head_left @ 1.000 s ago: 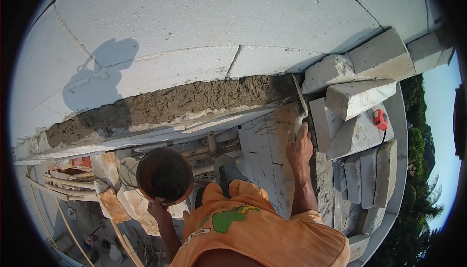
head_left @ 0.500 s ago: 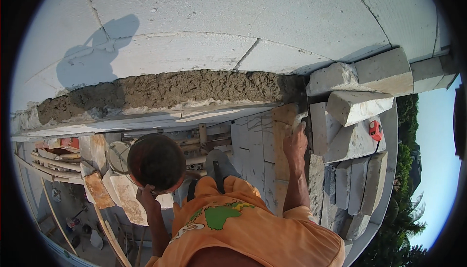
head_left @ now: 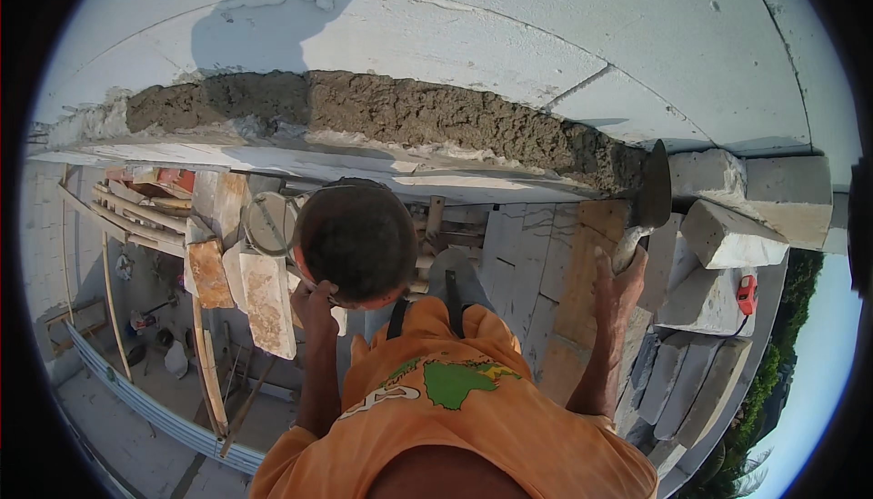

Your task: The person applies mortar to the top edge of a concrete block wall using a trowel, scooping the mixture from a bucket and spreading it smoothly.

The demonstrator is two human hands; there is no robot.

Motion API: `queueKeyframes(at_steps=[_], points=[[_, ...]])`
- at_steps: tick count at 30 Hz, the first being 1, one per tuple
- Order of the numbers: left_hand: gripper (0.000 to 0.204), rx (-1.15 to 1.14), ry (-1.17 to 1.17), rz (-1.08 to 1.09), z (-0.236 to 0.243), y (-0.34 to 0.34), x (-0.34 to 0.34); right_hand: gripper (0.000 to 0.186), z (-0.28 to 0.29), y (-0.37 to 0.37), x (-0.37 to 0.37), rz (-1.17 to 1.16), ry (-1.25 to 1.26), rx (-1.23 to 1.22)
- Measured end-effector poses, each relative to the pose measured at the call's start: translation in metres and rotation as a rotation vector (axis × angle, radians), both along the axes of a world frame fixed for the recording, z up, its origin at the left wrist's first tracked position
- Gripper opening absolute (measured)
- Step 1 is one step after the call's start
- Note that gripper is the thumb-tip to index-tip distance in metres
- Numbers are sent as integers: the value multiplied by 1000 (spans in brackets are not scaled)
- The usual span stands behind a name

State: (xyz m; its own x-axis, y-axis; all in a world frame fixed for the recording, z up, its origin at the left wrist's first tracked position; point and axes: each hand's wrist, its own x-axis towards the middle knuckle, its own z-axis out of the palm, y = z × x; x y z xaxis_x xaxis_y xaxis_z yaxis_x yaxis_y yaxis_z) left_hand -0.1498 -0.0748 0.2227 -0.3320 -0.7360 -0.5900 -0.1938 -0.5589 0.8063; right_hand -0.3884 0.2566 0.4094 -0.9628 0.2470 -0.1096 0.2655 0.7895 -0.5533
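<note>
My left hand is closed on the rim of a round, dark bucket with reddish sides; the shadowed inside hides how much it holds. My right hand grips the pale handle of a trowel, its blade upright at the right end of the mortar bed. That rough grey mortar runs in a long strip along the top of a low wall course, against the white block wall. Beside the blade, grey-white blocks are piled.
More blocks lie stacked at my right, with a red tape measure on one. Wooden planks lie below the wall. At left, bamboo poles and a round lidded container stand over a lower floor with scattered tools.
The view has shifted, so the wall and mortar sit higher and farther right. The trowel blade has turned to show its flat face by the mortar's end. My left hand still holds the bucket.
</note>
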Motion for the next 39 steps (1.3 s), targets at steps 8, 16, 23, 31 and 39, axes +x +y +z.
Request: queueKeyframes(at_steps=[8,16,23,31,39], points=[[9,-54,42,-17,22,7,-6,44,-20,-54,12,986,-48,231],[19,-111,64,23,12,16,-5,48,-54,-87,-4,1033,-532,-51],[17,-107,4,9,8,13,1,52,-11,-15,-4,577,-406,-251],[12,-151,-65,-37,15,10,4,41,-19,20,-51,801,407,111],[18,-160,-82,1,25,17,-2,47,-35,-2,-126,751,693,236]])
